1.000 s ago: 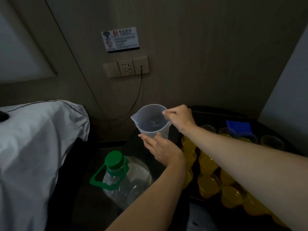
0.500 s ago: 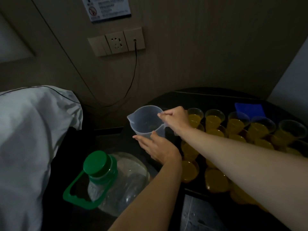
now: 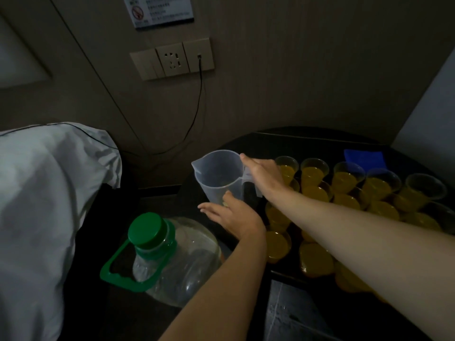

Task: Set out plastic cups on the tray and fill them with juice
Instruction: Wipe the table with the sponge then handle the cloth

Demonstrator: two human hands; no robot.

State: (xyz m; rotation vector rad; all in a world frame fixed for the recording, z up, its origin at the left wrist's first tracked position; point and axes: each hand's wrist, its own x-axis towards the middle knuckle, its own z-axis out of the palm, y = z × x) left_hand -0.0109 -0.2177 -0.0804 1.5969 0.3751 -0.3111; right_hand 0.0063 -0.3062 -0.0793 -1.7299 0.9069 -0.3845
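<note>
One green-capped bottle [image 3: 177, 262] beside jug [image 3: 216, 175]

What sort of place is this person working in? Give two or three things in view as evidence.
Probably a hotel or guest bedroom: white bedding beside a small dark table, and a printed wall notice above a socket panel with a cable plugged in.

— What carries it all?
— Dark round table [image 3: 307, 136], to my right, near the wall. Black tray [image 3: 283, 275] directly on it, packed with juice cups [image 3: 343, 179]. Blue cloth [image 3: 364, 156] at far edge.
— The jug [image 3: 219, 178]?
— At the table's left edge; resting or lifted, can't tell.
</note>
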